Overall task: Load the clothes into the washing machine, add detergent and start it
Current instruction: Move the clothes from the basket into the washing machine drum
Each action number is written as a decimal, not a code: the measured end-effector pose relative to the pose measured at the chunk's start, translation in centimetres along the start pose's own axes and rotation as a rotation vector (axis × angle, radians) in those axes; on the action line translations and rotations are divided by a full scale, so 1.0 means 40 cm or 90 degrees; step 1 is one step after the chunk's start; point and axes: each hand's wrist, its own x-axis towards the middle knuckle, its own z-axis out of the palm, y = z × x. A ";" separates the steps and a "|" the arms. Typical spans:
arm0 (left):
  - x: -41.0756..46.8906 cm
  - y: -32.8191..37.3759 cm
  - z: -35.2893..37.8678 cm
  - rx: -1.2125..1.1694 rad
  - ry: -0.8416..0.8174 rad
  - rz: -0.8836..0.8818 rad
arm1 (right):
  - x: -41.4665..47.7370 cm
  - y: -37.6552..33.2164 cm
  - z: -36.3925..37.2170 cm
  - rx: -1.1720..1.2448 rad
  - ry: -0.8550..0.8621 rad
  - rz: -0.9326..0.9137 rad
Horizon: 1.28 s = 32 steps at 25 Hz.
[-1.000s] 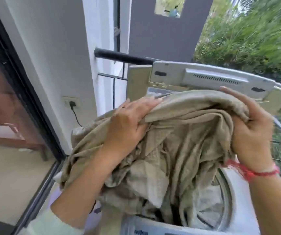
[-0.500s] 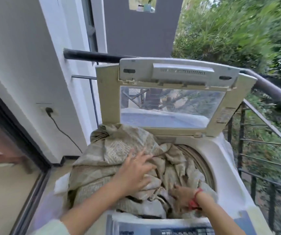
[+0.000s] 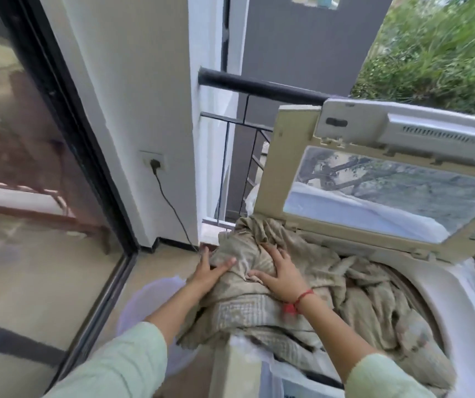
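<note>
Right hand (image 3: 280, 272) lies flat on the cloth (image 3: 273, 311), fingers spread, palm down, holding nothing, just pressing. Left hand (image 3: 209, 272) is at the cloth's left side with the thumb over a fold and the fingers along the outer face. We read that as grasping the fold, though the fingertips are partly hidden. Red thread (image 3: 299, 301) on the right wrist.

The cloth is one big beige heap across the washer (image 3: 454, 300) opening. It bunches high at the back-left corner, and a flap hangs over the left edge and front-left corner. The right part sags lower into the opening. Lid (image 3: 374, 202) stands open at the back edge.

Step in hand, we judge: stuffing the cloth down inside. Loading isn't finished, and detergent and start are not yet done. We see no detergent.

To do it well, we'd have the left hand pull the overhanging flap inward over the opening first. The flat right palm then pushes down at the middle, not at the rim. Spread the load evenly, and keep fabric off the back edge so the lid can close. Risk: the flap slides off the left edge to the floor.

Lavender basket (image 3: 144, 300) sits on the floor just beside the washer's left side. Wall socket (image 3: 153, 163) has a cord (image 3: 173, 208) running down. Railing (image 3: 259, 89) is behind.
</note>
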 end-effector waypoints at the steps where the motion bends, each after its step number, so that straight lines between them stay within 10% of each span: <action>1: 0.004 -0.007 0.025 -0.050 -0.030 -0.035 | -0.016 0.020 0.012 0.000 0.068 -0.013; 4: -0.010 -0.008 0.079 -0.180 -0.056 -0.060 | -0.076 0.044 0.021 -0.067 0.215 -0.071; 11: -0.196 0.155 0.274 -0.028 0.303 0.351 | -0.244 0.064 -0.182 0.036 0.501 -0.127; 16: -0.251 0.339 0.539 0.531 0.357 0.750 | -0.452 0.177 -0.475 -0.109 0.836 -0.125; 19: -0.157 0.273 0.671 0.754 0.193 0.620 | -0.442 0.356 -0.397 -0.345 0.628 0.079; 23: -0.079 0.038 0.660 1.075 -0.198 0.222 | -0.381 0.537 -0.176 -0.372 -0.159 0.236; 27: -0.097 0.033 0.594 0.974 -0.338 0.137 | -0.298 0.515 -0.113 -0.396 -0.386 0.236; 29: -0.128 0.096 0.542 0.769 -0.273 0.256 | -0.272 0.469 -0.178 -0.359 -0.407 0.178; 32: -0.164 0.167 0.391 0.580 0.218 0.528 | -0.224 0.377 -0.292 -0.216 -0.209 0.082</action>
